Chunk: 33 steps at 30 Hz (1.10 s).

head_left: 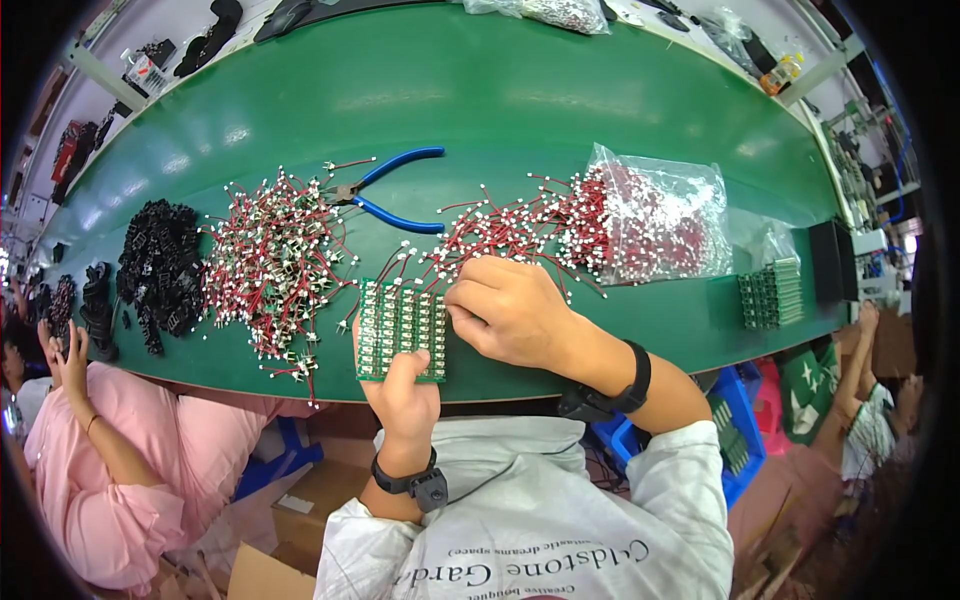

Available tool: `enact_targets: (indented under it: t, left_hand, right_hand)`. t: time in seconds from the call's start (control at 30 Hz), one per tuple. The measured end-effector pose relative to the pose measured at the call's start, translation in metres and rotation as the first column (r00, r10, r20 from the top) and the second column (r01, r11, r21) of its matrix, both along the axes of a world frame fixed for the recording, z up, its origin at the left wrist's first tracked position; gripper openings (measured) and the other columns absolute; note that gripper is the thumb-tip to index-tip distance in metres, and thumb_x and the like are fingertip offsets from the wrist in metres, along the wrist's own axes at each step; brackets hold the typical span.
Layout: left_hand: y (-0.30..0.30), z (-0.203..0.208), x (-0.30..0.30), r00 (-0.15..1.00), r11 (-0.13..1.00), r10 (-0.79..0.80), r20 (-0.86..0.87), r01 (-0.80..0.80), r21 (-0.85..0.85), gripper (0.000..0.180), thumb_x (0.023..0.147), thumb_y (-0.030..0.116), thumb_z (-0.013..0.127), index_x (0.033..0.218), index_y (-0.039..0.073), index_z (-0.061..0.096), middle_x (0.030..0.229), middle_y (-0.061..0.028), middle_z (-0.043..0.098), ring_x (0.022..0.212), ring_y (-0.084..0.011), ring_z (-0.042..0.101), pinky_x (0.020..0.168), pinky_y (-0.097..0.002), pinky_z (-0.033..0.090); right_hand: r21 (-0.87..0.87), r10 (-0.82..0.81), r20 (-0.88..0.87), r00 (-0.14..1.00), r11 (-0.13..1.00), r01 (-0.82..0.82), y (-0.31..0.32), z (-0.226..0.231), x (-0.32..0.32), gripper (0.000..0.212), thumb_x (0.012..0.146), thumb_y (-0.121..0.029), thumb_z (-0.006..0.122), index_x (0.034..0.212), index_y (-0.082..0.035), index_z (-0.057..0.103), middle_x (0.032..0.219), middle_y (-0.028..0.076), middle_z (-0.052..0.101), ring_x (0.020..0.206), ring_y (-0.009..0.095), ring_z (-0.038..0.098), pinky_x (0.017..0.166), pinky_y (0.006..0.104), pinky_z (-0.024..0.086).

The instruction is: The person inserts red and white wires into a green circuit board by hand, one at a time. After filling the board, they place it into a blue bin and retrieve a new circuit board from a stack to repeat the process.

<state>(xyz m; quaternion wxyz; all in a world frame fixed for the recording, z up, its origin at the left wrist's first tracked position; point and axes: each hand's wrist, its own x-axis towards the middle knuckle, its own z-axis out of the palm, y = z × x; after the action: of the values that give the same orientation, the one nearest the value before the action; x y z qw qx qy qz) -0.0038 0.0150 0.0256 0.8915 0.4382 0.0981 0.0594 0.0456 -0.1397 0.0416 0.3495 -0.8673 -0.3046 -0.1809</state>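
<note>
My left hand (402, 390) grips a green circuit board panel (400, 325) by its near edge, thumb on top. Rows of small pale parts cover the panel, which is tilted above the table. At the panel's right edge my right hand (510, 312) is closed, its fingers curled together; what they pinch, if anything, is hidden. Just beyond the hands lies a loose spread of red wires with white connectors (500, 232). More of them spill from a clear plastic bag (668, 220) to the right.
Blue-handled pliers (390, 190) lie open beyond the panel. Left of it sit a heap of wired small boards (272, 265) and a pile of black parts (160, 270). Stacked green panels (770, 295) stand at the right by a black box (832, 260). A person in pink (140, 450) sits at left.
</note>
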Motion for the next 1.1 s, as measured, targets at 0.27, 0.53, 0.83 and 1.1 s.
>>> enact_targets:
  t: [0.27, 0.53, 0.83, 1.1]
  left_hand:
    - [-0.002, 0.001, -0.002, 1.0, 0.998, 0.005, 0.014, -0.005, 0.055, 0.068, 0.067, -0.009, 0.044, 0.135, -0.004, 0.041, 0.111, -0.0103, 0.058, 0.095, -0.0162, 0.059, 0.083, -0.0267, 0.049]
    - [-0.003, 0.001, -0.004, 1.0, 0.977, 0.005, 0.02, -0.009, 0.213, 0.073, 0.067, -0.006, 0.047, 0.14, -0.005, 0.035, 0.112, -0.0108, 0.059, 0.092, -0.014, 0.06, 0.078, -0.0242, 0.049]
    - [0.003, 0.005, -0.004, 1.0, 0.984, -0.012, 0.023, 0.008, 0.177, 0.075, 0.065, -0.006, 0.046, 0.14, -0.006, 0.035, 0.112, -0.0123, 0.059, 0.095, -0.0173, 0.062, 0.081, -0.0257, 0.05]
    - [0.012, -0.007, -0.002, 0.999, 0.996, 0.047, 0.005, -0.047, 0.073, 0.071, 0.065, -0.004, 0.045, 0.135, -0.005, 0.039, 0.112, -0.0147, 0.058, 0.096, -0.0237, 0.063, 0.086, -0.0344, 0.052]
  right_hand:
    - [-0.087, -0.008, 0.028, 1.0, 0.996, 0.01, 0.001, 0.001, -0.001, 0.01, 0.071, -0.006, 0.071, 0.076, -0.006, 0.062, 0.073, 0.006, 0.055, 0.067, 0.024, 0.059, 0.056, 0.0359, 0.05]
    - [-0.126, -0.022, -0.044, 0.999, 0.992, 0.017, 0.003, 0.002, -0.007, 0.01, 0.076, -0.007, 0.07, 0.077, -0.005, 0.06, 0.074, 0.007, 0.053, 0.069, 0.026, 0.059, 0.058, 0.0377, 0.051]
    - [-0.028, 0.083, -0.118, 0.99, 0.996, -0.087, 0.002, -0.001, -0.005, 0.011, 0.08, -0.008, 0.066, 0.081, 0.0, 0.059, 0.079, 0.013, 0.057, 0.074, 0.03, 0.062, 0.064, 0.0402, 0.053]
    - [0.13, 0.155, -0.19, 0.969, 0.983, -0.132, -0.008, 0.01, 0.009, 0.009, 0.079, -0.011, 0.074, 0.083, -0.006, 0.067, 0.075, 0.007, 0.062, 0.066, 0.023, 0.062, 0.056, 0.0339, 0.049]
